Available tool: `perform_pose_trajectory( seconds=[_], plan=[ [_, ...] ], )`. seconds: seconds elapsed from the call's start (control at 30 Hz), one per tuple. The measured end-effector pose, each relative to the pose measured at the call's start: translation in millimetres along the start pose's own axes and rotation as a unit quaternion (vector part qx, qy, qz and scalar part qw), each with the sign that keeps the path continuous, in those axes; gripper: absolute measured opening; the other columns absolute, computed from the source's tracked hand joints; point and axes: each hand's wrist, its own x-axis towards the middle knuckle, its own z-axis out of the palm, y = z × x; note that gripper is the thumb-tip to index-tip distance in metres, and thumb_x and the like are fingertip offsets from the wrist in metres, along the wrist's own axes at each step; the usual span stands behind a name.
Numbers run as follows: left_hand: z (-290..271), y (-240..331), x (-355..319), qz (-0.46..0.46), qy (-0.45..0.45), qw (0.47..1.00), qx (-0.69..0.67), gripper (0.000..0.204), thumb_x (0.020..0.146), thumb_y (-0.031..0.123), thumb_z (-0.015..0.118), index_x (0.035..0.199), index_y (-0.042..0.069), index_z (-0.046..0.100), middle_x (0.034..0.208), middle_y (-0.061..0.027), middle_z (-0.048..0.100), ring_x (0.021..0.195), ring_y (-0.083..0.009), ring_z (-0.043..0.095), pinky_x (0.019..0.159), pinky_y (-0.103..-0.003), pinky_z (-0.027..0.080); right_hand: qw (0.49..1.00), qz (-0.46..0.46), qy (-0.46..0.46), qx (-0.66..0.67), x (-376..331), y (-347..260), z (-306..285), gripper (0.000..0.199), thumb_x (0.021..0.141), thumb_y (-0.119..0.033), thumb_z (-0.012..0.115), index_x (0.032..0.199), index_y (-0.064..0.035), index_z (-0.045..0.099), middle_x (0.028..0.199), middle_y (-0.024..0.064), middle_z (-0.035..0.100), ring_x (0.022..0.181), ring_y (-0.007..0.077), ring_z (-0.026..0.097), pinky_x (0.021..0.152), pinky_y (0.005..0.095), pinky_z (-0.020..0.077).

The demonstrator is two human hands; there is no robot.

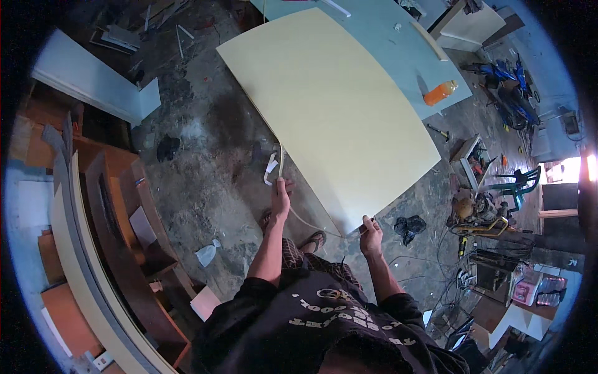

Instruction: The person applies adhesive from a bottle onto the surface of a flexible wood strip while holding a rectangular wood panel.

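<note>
A large cream board (330, 118) lies before me, its near corner pointing toward my body. My left hand (281, 201) is closed on a thin, pale edging strip (306, 223). One stretch of the strip rises from that hand to the board's left edge; another curves down toward the near corner. Just right of that corner, my right hand (372, 239) grips the board's edge, thumb near the top face. A small dark patch shows by its fingers, too small to name.
A pale blue tabletop (398, 59) extends beyond the board, with an orange bottle (440, 93) on it. Brown wooden cabinets (134, 206) stand at left. At right are a hammer (438, 132), a tool box (468, 163), a green chair (518, 187) and loose cables. A black bag (409, 229) lies on the floor.
</note>
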Motion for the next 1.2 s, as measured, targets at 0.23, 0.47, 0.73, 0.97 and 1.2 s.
perform_pose_trajectory(
  seconds=[0.23,0.47,0.73,0.97,1.2],
  plan=[
    [-22,25,2,-0.015,-0.117,0.989,0.087,0.052,0.095,0.052,0.043,0.116,0.005,0.056,0.109,-0.0062,0.063,0.101,-0.0187,0.059,0.079,-0.033,0.045,0.999,0.006,-0.030,-0.019,-3,-3,0,0.011,0.090,-0.013,0.064,0.082,-0.0117,0.056,0.074,-0.0046,0.054,0.067,0.0071,0.050,0.065,0.0256,0.0403],
    [-46,112,38,-0.061,0.009,0.970,0.233,0.072,0.085,0.067,0.048,0.118,0.005,0.064,0.114,-0.0123,0.066,0.103,-0.0261,0.061,0.078,-0.034,0.047,0.999,0.011,-0.017,-0.037,2,5,-15,0.007,0.090,-0.013,0.064,0.088,-0.0119,0.057,0.076,-0.0042,0.055,0.069,0.0092,0.051,0.066,0.0269,0.0405],
    [-3,117,111,-0.052,-0.104,0.993,0.032,0.046,0.082,0.044,0.069,0.106,0.005,0.069,0.102,-0.0070,0.070,0.088,-0.0181,0.067,0.074,-0.032,0.051,0.998,0.014,-0.047,-0.045,0,3,-10,0.007,0.092,-0.016,0.060,0.090,-0.0118,0.056,0.082,-0.0042,0.054,0.077,0.0094,0.052,0.074,0.0275,0.0408],
    [5,94,115,-0.024,-0.125,0.989,-0.076,0.032,0.087,0.027,0.068,0.107,0.002,0.065,0.102,-0.0070,0.068,0.089,-0.0171,0.066,0.080,-0.032,0.053,0.997,0.027,-0.063,-0.024,8,3,-15,0.012,0.094,-0.015,0.057,0.104,-0.0082,0.057,0.096,-0.0013,0.060,0.089,0.0117,0.055,0.082,0.0293,0.0423],
    [1,73,111,-0.021,-0.104,0.978,-0.177,0.025,0.088,0.018,0.063,0.106,0.001,0.065,0.101,-0.0063,0.067,0.086,-0.0147,0.065,0.078,-0.030,0.053,0.997,0.031,-0.065,-0.026,15,6,-31,0.026,0.095,-0.015,0.055,0.119,-0.0050,0.054,0.117,0.0046,0.061,0.111,0.0180,0.056,0.096,0.0342,0.0425]
  ],
)
